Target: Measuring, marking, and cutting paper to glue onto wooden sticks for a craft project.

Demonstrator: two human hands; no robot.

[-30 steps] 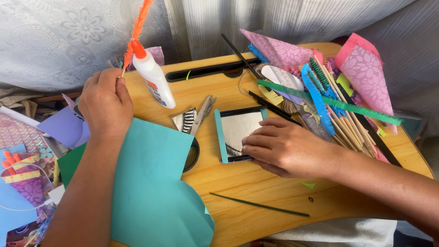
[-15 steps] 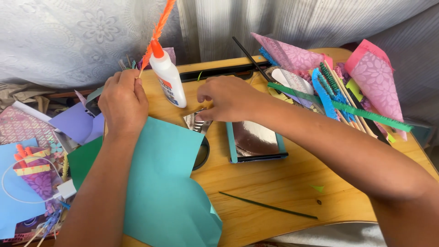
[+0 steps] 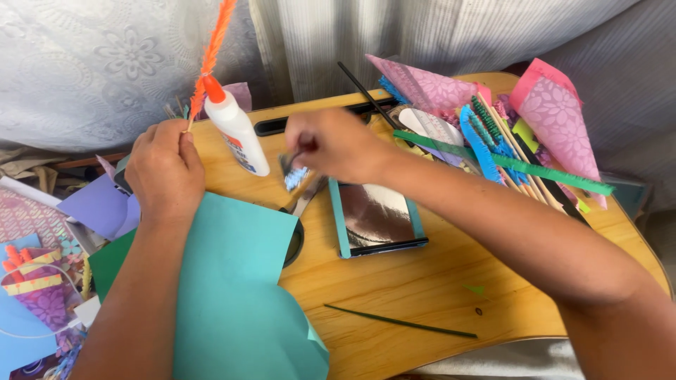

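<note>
A person's left hand [image 3: 165, 172] has its fingers closed around the thin stem of an orange fuzzy stick [image 3: 210, 53], which rises just left of a white glue bottle [image 3: 236, 130]. Right of the bottle, the blurred right hand [image 3: 331, 144] pinches a small silvery piece [image 3: 294, 176] above the wooden counter [image 3: 422, 295], near a teal-framed mirror [image 3: 377, 218].

Two bare hands: one left hand [image 3: 165, 169] and one right hand [image 3: 331, 144]. One white glue bottle [image 3: 236, 130] with an orange cap. One orange feathery stick [image 3: 210, 53]. One teal paper sheet [image 3: 239, 295]. One small framed mirror [image 3: 377, 218]. Two pink patterned paper cones [image 3: 422, 84]. One loose thin green strip [image 3: 401, 321]. One wooden lap table [image 3: 422, 281].
</note>
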